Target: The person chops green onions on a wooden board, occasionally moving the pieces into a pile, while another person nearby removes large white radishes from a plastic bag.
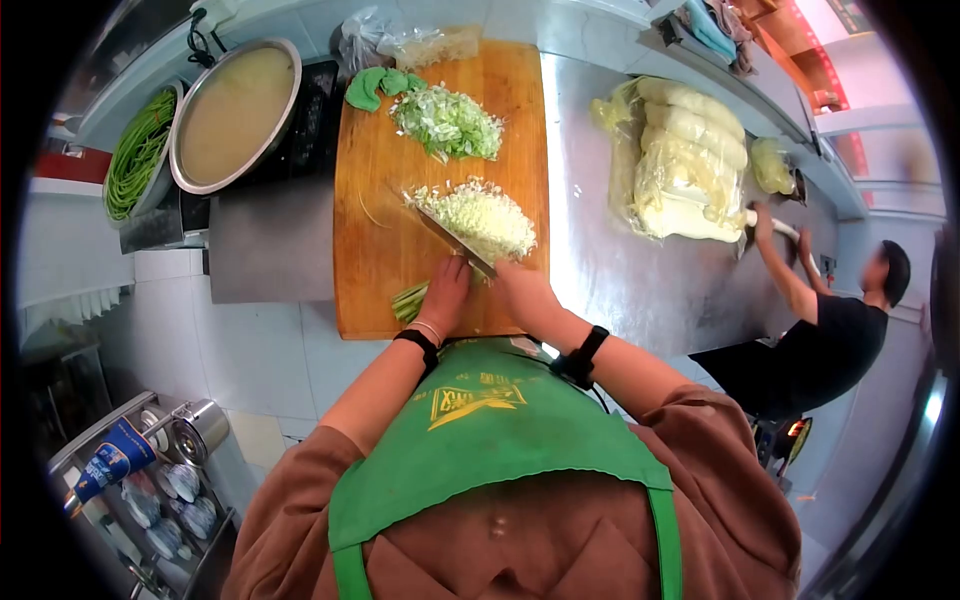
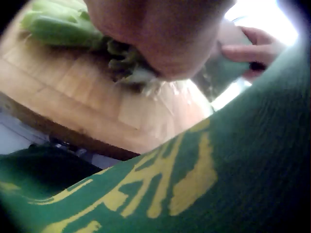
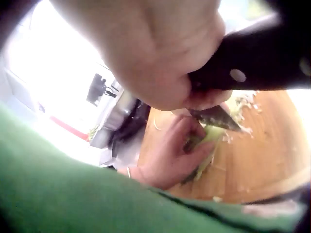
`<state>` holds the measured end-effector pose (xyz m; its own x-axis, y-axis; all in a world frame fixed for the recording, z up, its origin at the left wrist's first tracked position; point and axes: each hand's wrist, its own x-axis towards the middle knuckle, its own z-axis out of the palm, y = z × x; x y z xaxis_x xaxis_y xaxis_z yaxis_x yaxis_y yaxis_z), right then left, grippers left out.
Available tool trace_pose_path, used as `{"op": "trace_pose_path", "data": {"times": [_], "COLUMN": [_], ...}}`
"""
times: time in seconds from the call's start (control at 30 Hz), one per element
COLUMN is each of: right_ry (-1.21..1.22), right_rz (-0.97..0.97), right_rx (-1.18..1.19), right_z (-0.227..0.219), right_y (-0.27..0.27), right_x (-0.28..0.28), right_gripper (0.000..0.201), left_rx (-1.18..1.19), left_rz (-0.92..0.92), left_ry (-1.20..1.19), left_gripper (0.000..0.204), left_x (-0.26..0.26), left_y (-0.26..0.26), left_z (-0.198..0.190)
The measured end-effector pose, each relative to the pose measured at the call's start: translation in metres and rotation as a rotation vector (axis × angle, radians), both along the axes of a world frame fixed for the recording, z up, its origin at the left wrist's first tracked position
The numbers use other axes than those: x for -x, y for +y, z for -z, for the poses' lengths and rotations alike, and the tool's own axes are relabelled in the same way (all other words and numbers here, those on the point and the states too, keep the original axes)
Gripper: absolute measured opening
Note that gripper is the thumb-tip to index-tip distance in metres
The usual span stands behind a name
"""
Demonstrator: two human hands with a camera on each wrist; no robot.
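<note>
A knife lies across the front of the wooden board, its black handle gripped by my right hand. Curled fingers of my left hand hold green stalks down on the board, close beside the blade. In the right wrist view the left hand pinches a pale green piece under the blade. Stalks also show in the left wrist view. Beyond the knife lies a pile of chopped pale vegetable; a greener chopped pile is farther back.
Left of the board are a large pot of cloudy liquid and a basin of long green vegetables. Bagged white vegetables lie on the metal counter. Another person stands at the right, holding a long white item.
</note>
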<state>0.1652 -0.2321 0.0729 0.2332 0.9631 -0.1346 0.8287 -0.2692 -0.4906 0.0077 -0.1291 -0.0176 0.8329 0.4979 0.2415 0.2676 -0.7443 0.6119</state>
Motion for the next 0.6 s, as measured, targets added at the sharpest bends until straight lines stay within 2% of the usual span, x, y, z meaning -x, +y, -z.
{"op": "trace_pose_path", "data": {"times": [0.07,0.13,0.27,0.33,0.43,0.53,0.6], "right_ry": [0.02,-0.017,0.045,0.059,0.045,0.103,0.141], "right_rz": [0.009,0.036,0.03,0.023,0.027,0.073,0.088], "right_rx": [-0.024,0.082,0.052,0.077,-0.02,0.088,0.036], "right_z": [0.007,0.011,-0.01,-0.019,0.0,-0.002,0.001], "right_y": [-0.004,0.011,0.02,0.004,0.003,0.023,0.02], "right_x": [0.002,0.004,-0.003,0.001,0.005,0.001,-0.008], "right_gripper": [0.009,0.014,0.013,0.01,0.011,0.017,0.018], "left_rx": [-0.012,0.03,-0.006,0.014,0.05,0.045,0.067], "left_rz": [-0.007,0.002,-0.013,-0.007,-0.019,-0.015,0.0], "left_ry": [-0.014,0.11,0.035,0.008,0.042,-0.015,-0.01], "left_gripper": [0.038,0.036,0.033,0.031,0.03,0.031,0.032], "left_x": [0.001,0.0,-0.002,0.001,0.002,0.0,0.0], "left_y": [-0.003,-0.001,0.002,-0.002,-0.004,0.001,0.0], "left_z": [-0.003,-0.002,-0.001,-0.002,-0.003,-0.005,-0.007]}}
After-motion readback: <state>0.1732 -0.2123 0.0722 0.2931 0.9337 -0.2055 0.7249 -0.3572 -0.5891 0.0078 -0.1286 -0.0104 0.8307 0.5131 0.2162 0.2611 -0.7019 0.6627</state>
